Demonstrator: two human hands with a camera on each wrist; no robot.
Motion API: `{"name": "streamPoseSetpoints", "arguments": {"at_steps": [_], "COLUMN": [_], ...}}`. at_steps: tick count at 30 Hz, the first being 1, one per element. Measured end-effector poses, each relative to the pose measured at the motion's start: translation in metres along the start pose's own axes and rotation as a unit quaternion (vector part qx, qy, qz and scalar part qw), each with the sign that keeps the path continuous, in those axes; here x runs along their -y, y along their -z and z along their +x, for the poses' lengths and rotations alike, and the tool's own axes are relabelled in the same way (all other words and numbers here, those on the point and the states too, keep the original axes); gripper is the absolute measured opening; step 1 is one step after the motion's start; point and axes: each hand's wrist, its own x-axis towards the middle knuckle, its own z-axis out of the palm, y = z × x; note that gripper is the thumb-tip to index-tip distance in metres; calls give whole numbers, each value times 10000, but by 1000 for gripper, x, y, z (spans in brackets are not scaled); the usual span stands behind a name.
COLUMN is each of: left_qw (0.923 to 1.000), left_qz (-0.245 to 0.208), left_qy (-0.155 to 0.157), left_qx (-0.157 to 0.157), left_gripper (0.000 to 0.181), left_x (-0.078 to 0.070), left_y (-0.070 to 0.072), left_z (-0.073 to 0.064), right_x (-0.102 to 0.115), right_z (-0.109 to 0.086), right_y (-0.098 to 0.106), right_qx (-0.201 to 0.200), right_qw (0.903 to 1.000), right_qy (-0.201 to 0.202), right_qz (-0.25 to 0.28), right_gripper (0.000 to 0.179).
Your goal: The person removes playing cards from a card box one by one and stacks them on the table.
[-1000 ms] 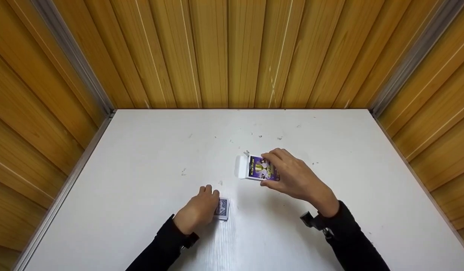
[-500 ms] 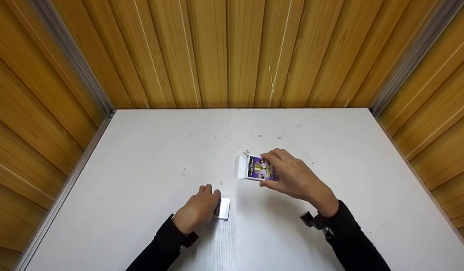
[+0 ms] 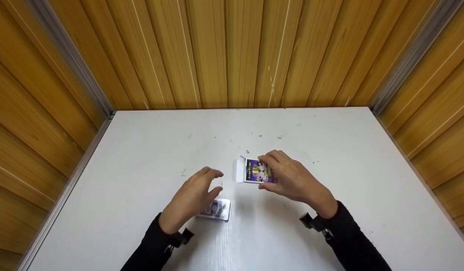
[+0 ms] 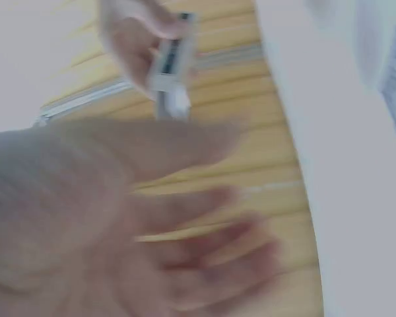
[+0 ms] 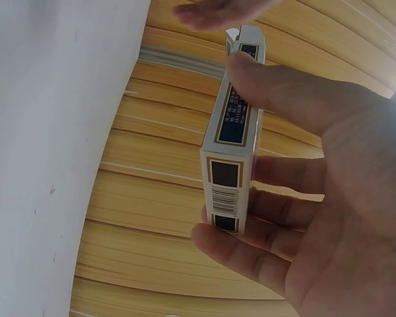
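Observation:
My right hand point(image 3: 292, 178) grips a purple-and-white playing card box point(image 3: 259, 171) above the table. The box's white end flap point(image 3: 238, 170) stands open toward the left. In the right wrist view, the thumb presses one narrow side of the card box point(image 5: 228, 152) and the fingers wrap its other side; a barcode shows on its end. My left hand point(image 3: 190, 195) hovers over a stack of playing cards point(image 3: 220, 209), thumb and fingers spread apart with nothing between them. Part of the stack is hidden under that hand. The left wrist view shows the left hand point(image 4: 119, 211) blurred, fingers extended.
The white table point(image 3: 141, 150) carries small dark scuff marks. Yellow wood-patterned panels point(image 3: 243, 56) wall the back and both sides, with grey metal strips point(image 3: 72, 56) at the corners.
My left hand has lifted off the card stack and opened, moving up and slightly left. The stack shows a shiny top face instead of the blue back. The right hand has barely moved.

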Motion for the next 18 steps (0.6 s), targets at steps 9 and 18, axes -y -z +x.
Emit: {"name": "streamPoseSetpoints", "arguments": {"at_steps": [9, 18], "left_qw": [9694, 9648], "left_qz": [-1662, -2400], "left_qy": [-910, -319], "left_qx": [-1560, -1023], "left_gripper": [14, 18], "left_x": [-18, -12], "left_y": [-26, -31], "left_z": [9, 9], "right_x": [12, 25], "right_z": [0, 2], "right_y": [-7, -4], "right_qx": [-12, -179], "right_qw": [9995, 9983], "right_qy": [316, 560], "right_qz": [7, -60], "right_gripper": [71, 72]}}
